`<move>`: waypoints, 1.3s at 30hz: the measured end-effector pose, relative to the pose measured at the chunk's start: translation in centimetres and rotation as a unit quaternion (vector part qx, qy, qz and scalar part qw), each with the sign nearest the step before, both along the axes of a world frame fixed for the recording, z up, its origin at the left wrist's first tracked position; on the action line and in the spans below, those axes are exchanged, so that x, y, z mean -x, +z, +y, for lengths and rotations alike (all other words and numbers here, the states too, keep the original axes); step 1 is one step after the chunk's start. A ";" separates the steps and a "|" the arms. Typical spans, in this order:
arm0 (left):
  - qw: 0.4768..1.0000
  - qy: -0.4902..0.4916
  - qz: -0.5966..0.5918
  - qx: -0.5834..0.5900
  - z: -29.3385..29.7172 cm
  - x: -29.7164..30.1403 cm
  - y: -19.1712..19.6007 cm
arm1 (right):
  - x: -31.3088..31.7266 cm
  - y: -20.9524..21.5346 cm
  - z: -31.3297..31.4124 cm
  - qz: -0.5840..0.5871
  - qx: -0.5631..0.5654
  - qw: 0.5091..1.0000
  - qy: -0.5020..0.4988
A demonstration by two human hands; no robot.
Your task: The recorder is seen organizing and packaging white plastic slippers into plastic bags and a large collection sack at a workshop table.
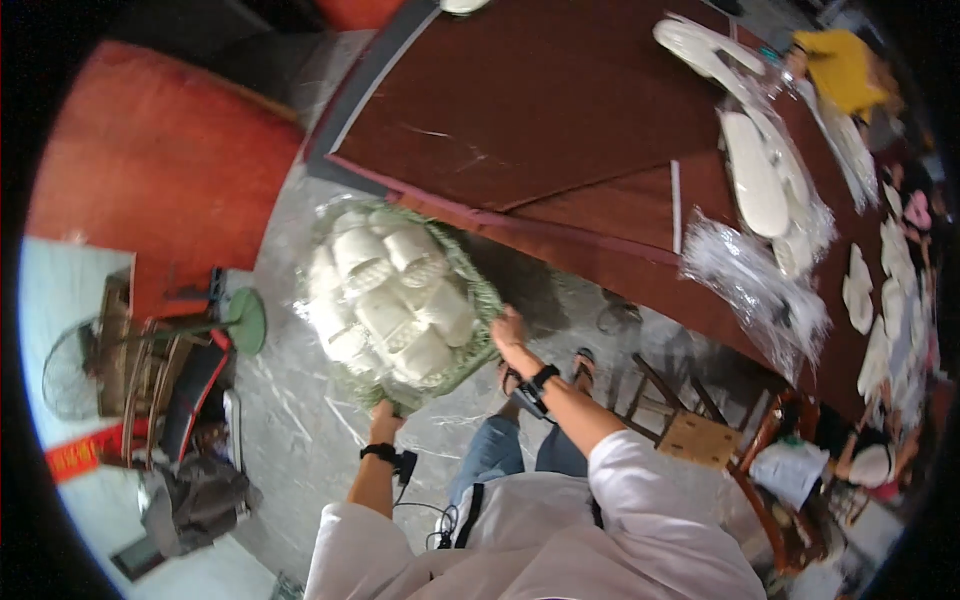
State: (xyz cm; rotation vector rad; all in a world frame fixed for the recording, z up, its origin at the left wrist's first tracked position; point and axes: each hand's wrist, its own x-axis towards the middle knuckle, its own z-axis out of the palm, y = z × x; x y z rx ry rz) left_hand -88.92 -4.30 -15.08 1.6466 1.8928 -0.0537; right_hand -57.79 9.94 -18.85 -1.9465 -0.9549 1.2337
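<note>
A green woven basket [486,298] is in front of me, heaped with white slippers [385,310], several of them in clear plastic wrap. My left hand [384,424] is closed on the basket's near edge. On its right edge, my right hand [509,334] is closed too. The fingertips of both hands are partly hidden by the basket's rim. Black straps with small devices sit on both my wrists. The basket is beside the corner of a large table with a dark red cover [540,110]; its underside is hidden.
White slippers [752,172] and clear plastic bags [755,285] lie on the table's right side. A wooden stool [700,438] stands at my right. To the left are an orange-red panel [165,160], a fan with a green base [247,320] and a dark cloth heap [195,500]. Other people work at far right.
</note>
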 end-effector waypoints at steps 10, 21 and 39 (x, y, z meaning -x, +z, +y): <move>0.940 0.308 -0.137 0.055 -0.9 0.5 1.1 | 0.1 5.1 1.5 0.064 0.089 0.990 0.087; 0.817 0.367 -0.429 0.114 -0.7 -4.7 6.6 | -1.8 12.7 3.0 0.046 0.145 0.988 -0.007; 0.954 -0.144 -0.179 0.190 -2.9 -15.9 10.2 | -13.8 14.2 2.5 -0.066 0.217 0.971 0.069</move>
